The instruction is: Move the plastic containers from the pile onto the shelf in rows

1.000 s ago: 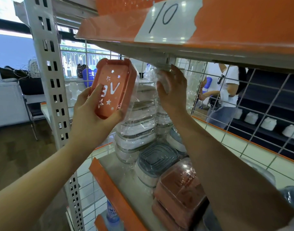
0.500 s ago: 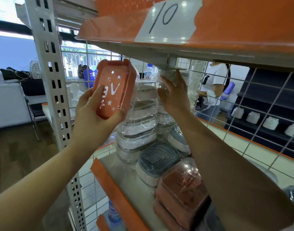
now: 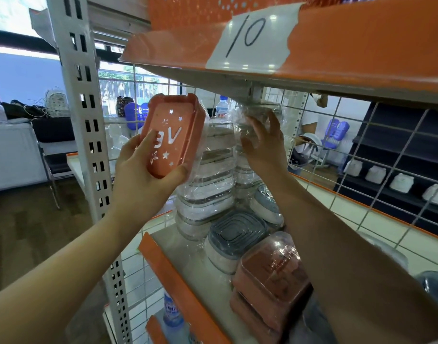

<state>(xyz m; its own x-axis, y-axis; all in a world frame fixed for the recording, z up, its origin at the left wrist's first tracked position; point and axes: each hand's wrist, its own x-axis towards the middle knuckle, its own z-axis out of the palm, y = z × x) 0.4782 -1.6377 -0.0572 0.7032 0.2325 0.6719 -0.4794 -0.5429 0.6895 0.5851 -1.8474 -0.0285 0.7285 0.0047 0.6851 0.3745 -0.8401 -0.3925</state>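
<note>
My left hand [image 3: 141,170] grips a salmon-pink plastic container [image 3: 172,135] with white stars and letters, held tilted in front of the shelf. My right hand [image 3: 263,142] reaches in with fingers spread and presses on a clear wrapped container [image 3: 247,115] atop a tall stack at the back. A second stack of clear wrapped containers [image 3: 208,184] stands beside it. Grey-lidded containers [image 3: 235,234] and wrapped pink containers [image 3: 272,276] sit nearer the front of the shelf [image 3: 170,247].
The orange shelf above [image 3: 349,45] carries a paper label reading 10 and hangs low over the stacks. A white perforated upright [image 3: 88,145] stands left. Wire mesh [image 3: 362,170] backs the shelf. A person stands beyond the mesh. A water bottle [image 3: 172,311] lies below.
The pink container in my left hand has stayed nearly still. My right hand has slid slightly lower on the top wrapped container, its fingers spreading.
</note>
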